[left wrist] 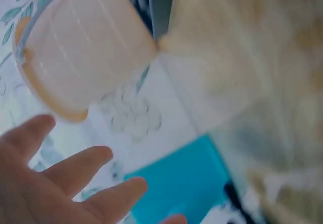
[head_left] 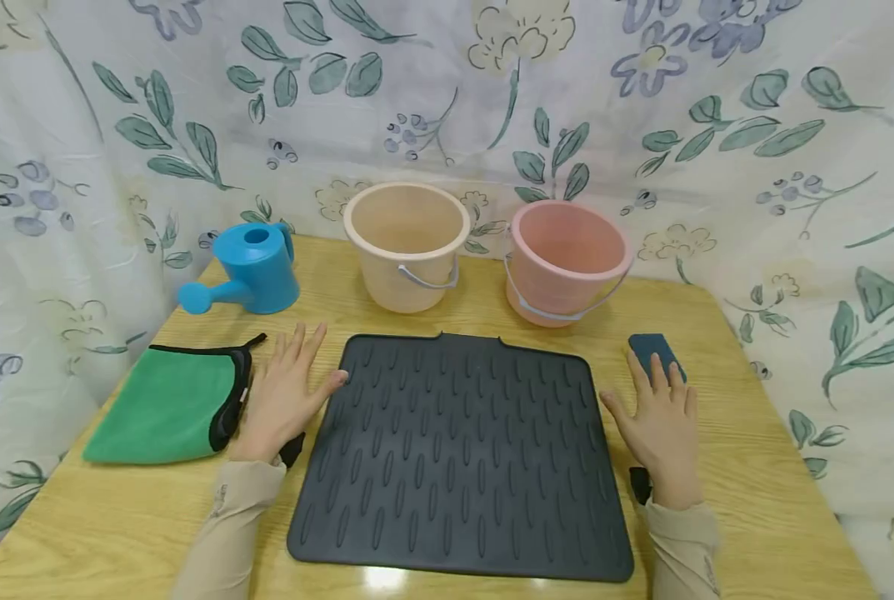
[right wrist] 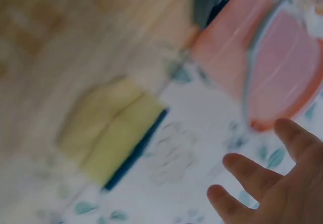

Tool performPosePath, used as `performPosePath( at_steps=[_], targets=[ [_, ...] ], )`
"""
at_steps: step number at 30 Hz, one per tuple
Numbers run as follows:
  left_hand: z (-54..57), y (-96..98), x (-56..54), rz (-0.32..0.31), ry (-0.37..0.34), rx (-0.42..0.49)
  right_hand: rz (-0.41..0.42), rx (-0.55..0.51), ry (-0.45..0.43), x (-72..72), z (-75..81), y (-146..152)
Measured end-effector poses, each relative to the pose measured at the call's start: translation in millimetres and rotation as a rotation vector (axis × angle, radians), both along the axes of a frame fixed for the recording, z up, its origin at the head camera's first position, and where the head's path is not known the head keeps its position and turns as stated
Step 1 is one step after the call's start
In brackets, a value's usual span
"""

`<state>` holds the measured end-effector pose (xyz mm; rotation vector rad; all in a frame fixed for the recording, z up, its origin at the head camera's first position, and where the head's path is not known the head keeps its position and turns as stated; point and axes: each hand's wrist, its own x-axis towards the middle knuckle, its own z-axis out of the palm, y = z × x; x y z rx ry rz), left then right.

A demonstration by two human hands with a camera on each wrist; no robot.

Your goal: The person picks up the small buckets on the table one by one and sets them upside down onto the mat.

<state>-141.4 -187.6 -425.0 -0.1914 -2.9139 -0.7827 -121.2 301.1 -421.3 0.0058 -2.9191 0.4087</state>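
Observation:
My left hand (head_left: 282, 398) has its fingers spread between a folded green cloth with black trim (head_left: 165, 404) and a dark grey ridged mat (head_left: 457, 458); its thumb reaches the mat's left edge. Fingers spread, my right hand (head_left: 660, 425) is just right of the mat. Its fingertips are close to a sponge (right wrist: 116, 138), yellow with a dark blue face; I cannot tell whether they touch. Neither hand holds anything. In the left wrist view, spread fingers (left wrist: 81, 171) appear below a beige bucket (left wrist: 91, 47) and beside a blue watering can (left wrist: 181, 176).
Behind the mat stand the beige bucket (head_left: 409, 275) and a pink bucket (head_left: 559, 287), both with light handles. The blue watering can (head_left: 262, 271) is at the back left, spout leftward. A flowered curtain (head_left: 432, 108) borders the back and sides of the wooden table (head_left: 761, 500).

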Motion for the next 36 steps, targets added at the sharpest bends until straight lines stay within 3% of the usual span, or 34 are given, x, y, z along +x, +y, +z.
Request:
performPosePath(
  at_steps=[7,10,14,17,23,28,32,36],
  targets=[
    [4.4,9.3,-14.3,-0.090,-0.102,0.373,0.134,0.082,0.181,-27.1,18.3,-43.8],
    [9.3,11.6,-26.3,-0.123,-0.162,0.600,0.196,0.114,0.266,-40.9,30.3,-64.7],
    [17.0,16.4,-45.7,-0.176,-0.266,0.916,0.275,0.151,0.304,-59.1,49.0,-94.8],
    [23.0,21.5,-58.4,-0.171,-0.315,1.067,0.333,0.174,0.302,-71.6,62.9,-118.9],
    [31.5,31.0,-82.4,-0.075,-0.298,1.246,0.408,0.203,0.320,-95.5,79.9,-159.4],
    [34.8,41.3,-99.5,0.012,-0.241,1.327,0.442,0.205,0.322,-112.1,85.4,-181.5],
    [30.2,51.8,-109.4,0.060,-0.215,1.391,0.455,0.209,0.295,-122.2,87.7,-198.3],
    [20.2,60.2,-114.7,0.112,-0.162,1.388,0.464,0.234,0.270,-128.5,87.8,-216.2]
  ],
)
